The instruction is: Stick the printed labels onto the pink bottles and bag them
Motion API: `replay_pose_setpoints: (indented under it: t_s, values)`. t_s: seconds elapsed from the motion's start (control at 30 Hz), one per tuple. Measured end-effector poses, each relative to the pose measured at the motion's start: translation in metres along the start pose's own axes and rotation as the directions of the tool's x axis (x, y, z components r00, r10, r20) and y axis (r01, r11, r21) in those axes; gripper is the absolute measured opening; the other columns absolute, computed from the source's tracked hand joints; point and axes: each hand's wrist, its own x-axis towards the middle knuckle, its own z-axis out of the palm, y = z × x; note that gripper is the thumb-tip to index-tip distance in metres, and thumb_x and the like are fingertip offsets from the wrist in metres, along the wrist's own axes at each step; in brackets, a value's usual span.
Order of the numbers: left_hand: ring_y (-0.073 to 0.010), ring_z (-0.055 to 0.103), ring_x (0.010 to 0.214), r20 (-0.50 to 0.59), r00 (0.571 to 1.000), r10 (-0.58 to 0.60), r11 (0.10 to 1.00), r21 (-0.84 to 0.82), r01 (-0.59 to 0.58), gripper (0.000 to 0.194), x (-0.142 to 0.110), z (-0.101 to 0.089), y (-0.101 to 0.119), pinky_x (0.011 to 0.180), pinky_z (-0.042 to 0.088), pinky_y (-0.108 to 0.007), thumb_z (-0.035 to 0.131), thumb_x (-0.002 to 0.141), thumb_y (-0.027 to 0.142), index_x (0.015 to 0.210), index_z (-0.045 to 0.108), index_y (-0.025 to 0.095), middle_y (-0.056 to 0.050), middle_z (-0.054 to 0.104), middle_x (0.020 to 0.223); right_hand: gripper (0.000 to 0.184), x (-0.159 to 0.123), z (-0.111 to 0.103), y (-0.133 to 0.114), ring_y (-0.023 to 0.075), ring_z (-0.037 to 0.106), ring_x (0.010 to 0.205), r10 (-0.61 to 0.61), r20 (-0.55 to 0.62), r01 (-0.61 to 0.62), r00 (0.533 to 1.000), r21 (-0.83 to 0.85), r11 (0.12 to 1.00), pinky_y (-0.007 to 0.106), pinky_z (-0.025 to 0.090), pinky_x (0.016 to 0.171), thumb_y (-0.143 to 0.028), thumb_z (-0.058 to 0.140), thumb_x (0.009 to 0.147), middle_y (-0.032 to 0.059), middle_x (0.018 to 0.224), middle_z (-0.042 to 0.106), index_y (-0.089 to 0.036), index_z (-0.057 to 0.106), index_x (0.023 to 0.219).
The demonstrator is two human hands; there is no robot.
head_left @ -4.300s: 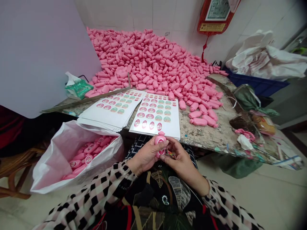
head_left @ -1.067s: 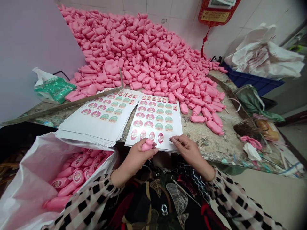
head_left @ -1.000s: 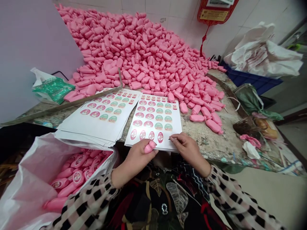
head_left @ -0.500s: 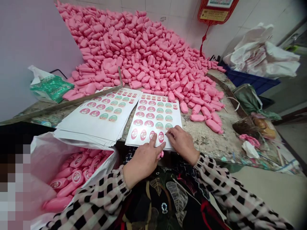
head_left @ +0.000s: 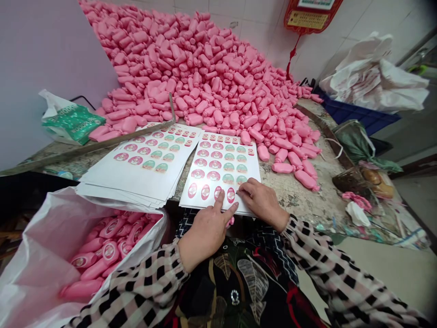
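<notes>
A sheet of stickers (head_left: 225, 157) lies at the table's front edge, printed with pink and green labels. My left hand (head_left: 208, 228) rests at its lower edge, index finger and thumb stretched onto the paper. The end of a small pink bottle (head_left: 231, 222) peeks out beneath this hand, whose other fingers are curled out of sight. Between the index finger and my right hand (head_left: 261, 200) is a pink oval sticker (head_left: 231, 195). My right thumb and fingertips are pinched at that sticker's right edge, with a tiny dark thing at the tips too small to name.
A large heap of pink bottles (head_left: 205, 73) covers the back of the table. Left of my sheet lies a stack of sticker sheets (head_left: 126, 182) with a metal bar (head_left: 112, 142) across it. A white sack (head_left: 41, 237) holding labelled bottles stands at lower left.
The view has shifted very slightly. Both hands keep nearly the same place on the sheet, and no object has visibly moved.
</notes>
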Motion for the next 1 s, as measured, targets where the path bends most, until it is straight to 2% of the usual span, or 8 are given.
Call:
replay_pose_setpoints:
  t_s: [0.27,0.5,0.8,1.0]
  values:
    - [-0.025,0.063,0.085,-0.047,0.999,-0.003,0.999,0.049,0.005,0.051,-0.001,0.005,0.003,0.071,0.048,-0.038,0.039,0.091,0.028,0.141,0.032,0.031,-0.023,0.022,0.148,0.02,-0.012,0.008,-0.002,0.0118,0.056,0.075,0.03,-0.04,-0.023,0.999,0.168,0.985,0.024,0.032,0.059,-0.035,0.047,0.091,-0.0001,0.089,0.058,-0.024,0.063,0.089]
    - [-0.0235,0.062,0.081,-0.063,0.998,-0.019,0.995,0.096,0.025,0.054,0.0,0.012,0.005,0.069,0.047,-0.036,0.039,0.091,0.028,0.143,0.027,0.033,-0.023,0.024,0.148,0.02,-0.025,0.023,-0.021,0.0145,0.057,0.078,0.229,-0.144,-0.195,0.963,0.218,0.956,0.026,0.034,0.063,-0.033,0.045,0.092,0.0011,0.088,0.059,-0.023,0.061,0.089]
    - [-0.023,0.062,0.081,-0.049,0.999,-0.015,0.993,0.115,0.021,0.057,0.001,0.013,0.004,0.069,0.046,-0.036,0.04,0.091,0.029,0.144,0.021,0.034,-0.022,0.023,0.148,0.019,-0.006,0.023,-0.025,0.0152,0.056,0.079,0.318,-0.135,-0.293,0.939,0.174,0.94,0.027,0.032,0.063,-0.034,0.043,0.092,0.0013,0.09,0.059,-0.024,0.06,0.09]
    - [-0.0241,0.062,0.085,-0.047,0.998,-0.031,0.995,0.093,0.035,0.056,-0.001,0.01,0.005,0.071,0.046,-0.037,0.039,0.091,0.027,0.144,0.022,0.034,-0.022,0.022,0.149,0.02,0.0,0.019,-0.021,0.0158,0.056,0.081,0.306,-0.099,-0.279,0.947,0.223,0.934,0.027,0.032,0.063,-0.034,0.044,0.091,0.0021,0.091,0.06,-0.023,0.06,0.088]
